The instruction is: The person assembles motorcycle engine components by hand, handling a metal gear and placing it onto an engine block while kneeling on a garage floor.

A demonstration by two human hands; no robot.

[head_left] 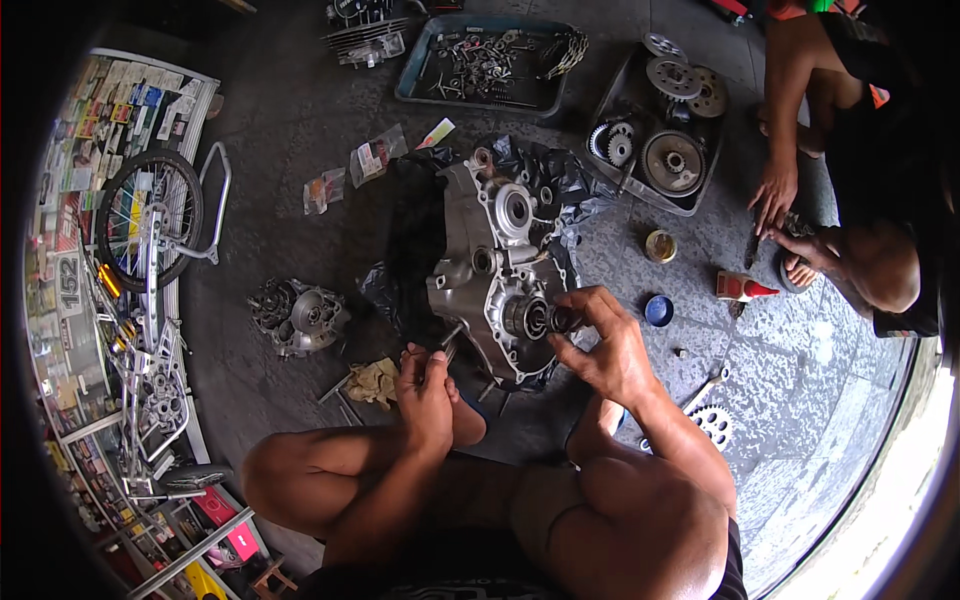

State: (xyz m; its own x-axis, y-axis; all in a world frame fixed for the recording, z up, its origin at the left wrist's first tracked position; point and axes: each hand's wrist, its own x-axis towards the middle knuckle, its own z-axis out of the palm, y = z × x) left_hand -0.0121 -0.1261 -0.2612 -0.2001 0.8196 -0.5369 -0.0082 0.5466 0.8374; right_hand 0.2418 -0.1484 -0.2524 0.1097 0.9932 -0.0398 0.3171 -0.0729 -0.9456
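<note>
You are crouching over a silver engine crankcase (455, 290), which is lying on black plastic sheeting (590, 195) on the floor. Your right hand (608, 347) is pinching a small dark round part (567, 320) between its fingers, just beside the bearing (524, 318) in the case. Your left hand (425, 390) is curling its fingers beside a thin metal rod (452, 336); whether they are gripping it, I cannot tell. Beyond, a dark tray (655, 203) is holding gears.
</note>
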